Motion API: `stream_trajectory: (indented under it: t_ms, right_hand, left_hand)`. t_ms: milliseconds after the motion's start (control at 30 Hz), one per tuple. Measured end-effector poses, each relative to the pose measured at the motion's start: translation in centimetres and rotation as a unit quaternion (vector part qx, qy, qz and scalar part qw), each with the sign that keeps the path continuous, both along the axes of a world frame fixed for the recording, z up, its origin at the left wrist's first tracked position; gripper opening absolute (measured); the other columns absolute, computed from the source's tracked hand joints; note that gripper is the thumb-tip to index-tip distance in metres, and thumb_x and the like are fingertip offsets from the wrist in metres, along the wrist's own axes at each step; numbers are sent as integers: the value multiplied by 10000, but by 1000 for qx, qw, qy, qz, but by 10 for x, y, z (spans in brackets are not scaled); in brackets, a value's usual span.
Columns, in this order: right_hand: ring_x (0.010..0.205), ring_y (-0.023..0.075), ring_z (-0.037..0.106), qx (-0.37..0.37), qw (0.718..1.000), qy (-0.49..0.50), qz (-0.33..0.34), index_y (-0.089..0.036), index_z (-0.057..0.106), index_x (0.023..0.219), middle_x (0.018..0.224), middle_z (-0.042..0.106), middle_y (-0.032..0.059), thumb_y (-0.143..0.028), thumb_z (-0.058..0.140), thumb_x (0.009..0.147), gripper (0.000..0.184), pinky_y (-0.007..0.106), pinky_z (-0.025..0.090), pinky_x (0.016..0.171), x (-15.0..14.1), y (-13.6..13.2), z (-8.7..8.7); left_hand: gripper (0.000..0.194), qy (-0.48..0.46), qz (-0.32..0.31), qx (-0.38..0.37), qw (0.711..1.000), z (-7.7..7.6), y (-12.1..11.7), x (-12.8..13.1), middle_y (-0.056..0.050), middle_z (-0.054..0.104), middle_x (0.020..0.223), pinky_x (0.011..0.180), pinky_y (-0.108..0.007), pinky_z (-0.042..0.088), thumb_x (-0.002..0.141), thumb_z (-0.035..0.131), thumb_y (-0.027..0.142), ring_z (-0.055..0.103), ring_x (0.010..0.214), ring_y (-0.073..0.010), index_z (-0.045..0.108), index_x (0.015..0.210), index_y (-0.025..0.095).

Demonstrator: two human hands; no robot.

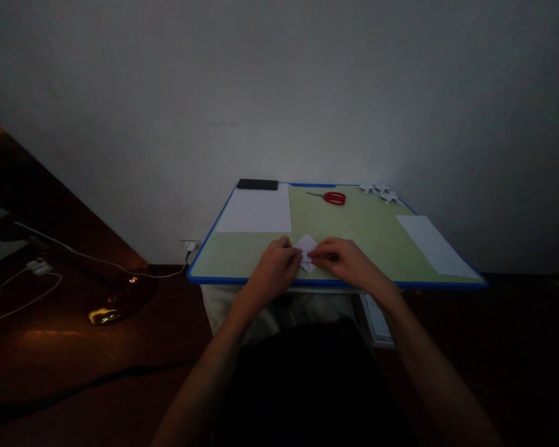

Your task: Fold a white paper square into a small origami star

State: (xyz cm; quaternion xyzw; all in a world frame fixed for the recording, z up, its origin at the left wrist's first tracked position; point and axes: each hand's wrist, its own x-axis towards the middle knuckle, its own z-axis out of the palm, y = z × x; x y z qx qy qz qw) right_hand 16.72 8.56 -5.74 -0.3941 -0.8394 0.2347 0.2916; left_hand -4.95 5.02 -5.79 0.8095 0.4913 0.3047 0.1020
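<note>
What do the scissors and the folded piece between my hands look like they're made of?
Scissors: the blades are probably metal, being thin, grey and pointed; the handles are likely plastic, or plastic-coated, in an even red.
Folded piece: most likely plain white paper with a matte finish, judging by its thin, flat look, straight edges and sharp corner. The dim light hides finer texture.

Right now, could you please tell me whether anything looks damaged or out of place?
A faint line on the wall above the table stands out, perhaps a scratch, since it breaks the bare surface; nothing appears spilled.
</note>
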Motion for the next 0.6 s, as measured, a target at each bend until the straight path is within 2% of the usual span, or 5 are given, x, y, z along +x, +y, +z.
stream_trajectory:
  t_ms: [267, 600]
  right_hand:
    - [849, 183, 730, -24, 999, 16, 22, -201, 819, 1030, 1024, 753, 67, -174, 725, 929, 140, 339, 589, 833, 1, 2, -2]
    - [872, 186, 723, -32, 999, 33, 23, -201, 802, 1030, 1028, 726, 62, -156, 724, 930, 135, 344, 596, 848, 1, 1, -4]
  left_hand:
    - [200, -44, 4, -14, 999, 0, 5, -2, -63, 655, 869, 746, -316, 501, 964, 638, 132, 624, 760, -182, 833, 1002, 153]
    - [221, -27, -4, -16, 999, 5, 3, -1, -63, 660, 864, 739, -304, 499, 945, 627, 118, 629, 755, -178, 838, 993, 162]
